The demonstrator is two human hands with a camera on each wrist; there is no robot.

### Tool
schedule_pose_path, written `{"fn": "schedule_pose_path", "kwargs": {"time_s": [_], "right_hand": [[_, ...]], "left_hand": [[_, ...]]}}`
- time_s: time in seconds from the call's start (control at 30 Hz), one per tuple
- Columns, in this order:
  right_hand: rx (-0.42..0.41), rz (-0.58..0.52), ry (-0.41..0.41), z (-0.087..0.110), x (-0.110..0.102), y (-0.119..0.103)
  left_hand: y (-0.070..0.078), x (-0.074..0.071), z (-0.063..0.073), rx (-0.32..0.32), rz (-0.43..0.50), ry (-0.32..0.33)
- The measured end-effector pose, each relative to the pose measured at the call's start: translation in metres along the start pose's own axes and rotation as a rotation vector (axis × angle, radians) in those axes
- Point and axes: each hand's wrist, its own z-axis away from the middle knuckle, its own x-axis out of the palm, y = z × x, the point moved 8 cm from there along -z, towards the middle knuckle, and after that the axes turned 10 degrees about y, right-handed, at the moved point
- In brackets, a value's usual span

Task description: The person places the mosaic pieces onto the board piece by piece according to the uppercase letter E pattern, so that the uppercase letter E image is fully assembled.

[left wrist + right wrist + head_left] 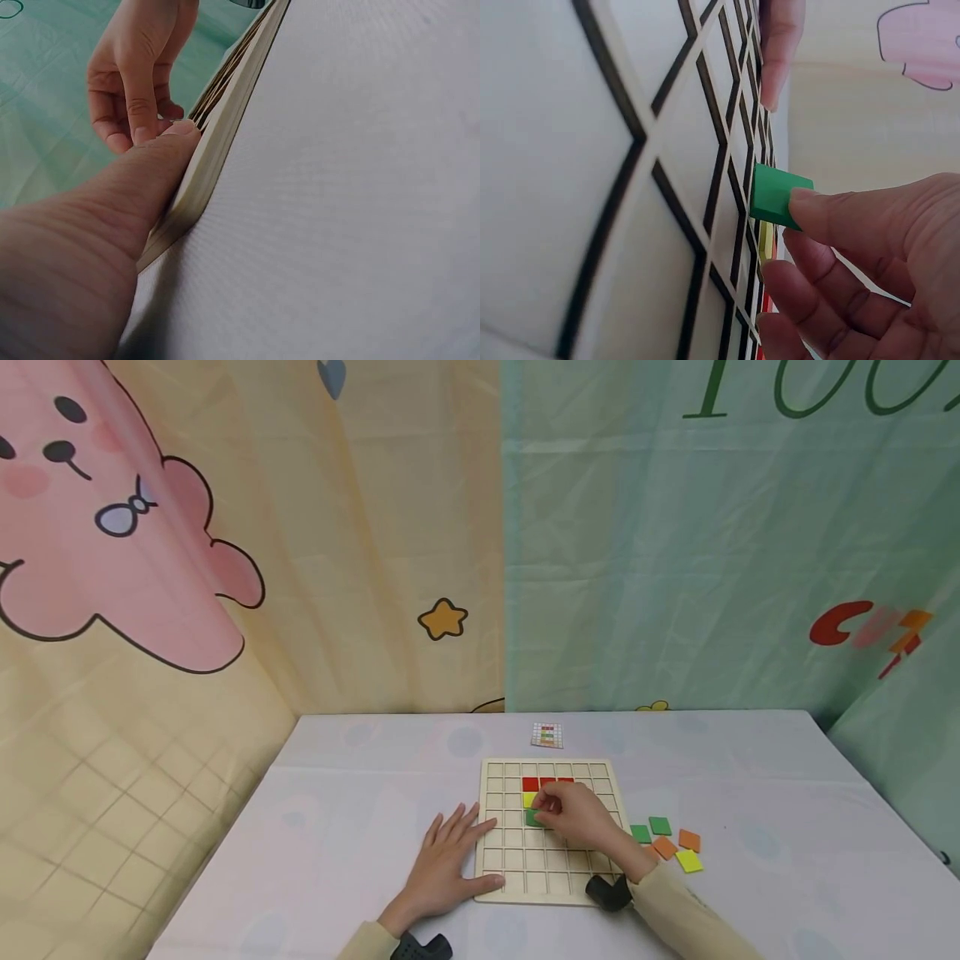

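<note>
My right hand (581, 814) pinches a green square tile (776, 195) between thumb and fingers, over the wooden grid board (510, 860). In the right wrist view one edge of that tile meets the grid, and the tile is tilted up from it. A row of red tiles (530, 784) fills cells near the board's far side, with a yellow tile (528, 799) just below. The right hand hides part of these rows. Fingers spread, my left hand (442, 872) lies at the board's left edge, its thumb (161, 161) touching the rim.
Loose green (660, 826), orange (689, 840) and yellow (688, 861) tiles lie to the right of the board, partly behind the right forearm. A small card with a coloured grid pattern (547, 735) lies beyond the board. Curtains hang behind the white-covered table (360, 793).
</note>
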Motion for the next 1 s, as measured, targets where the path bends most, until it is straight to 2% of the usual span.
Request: {"fn": "schedule_pose_path", "kwargs": {"time_s": [0.63,0.83,1.0], "right_hand": [[0.04,0.131,-0.002,0.005,0.002,0.002],[0.0,0.115,-0.039,0.008,0.001,0.002],[-0.066,0.051,-0.12,0.015,-0.001,-0.001]], "left_hand": [[0.001,0.0,0.0,-0.012,-0.006,-0.015],[0.001,0.0,-0.001,-0.021,0.006,-0.023],[0.001,0.0,0.0,-0.025,0.006,-0.023]]}}
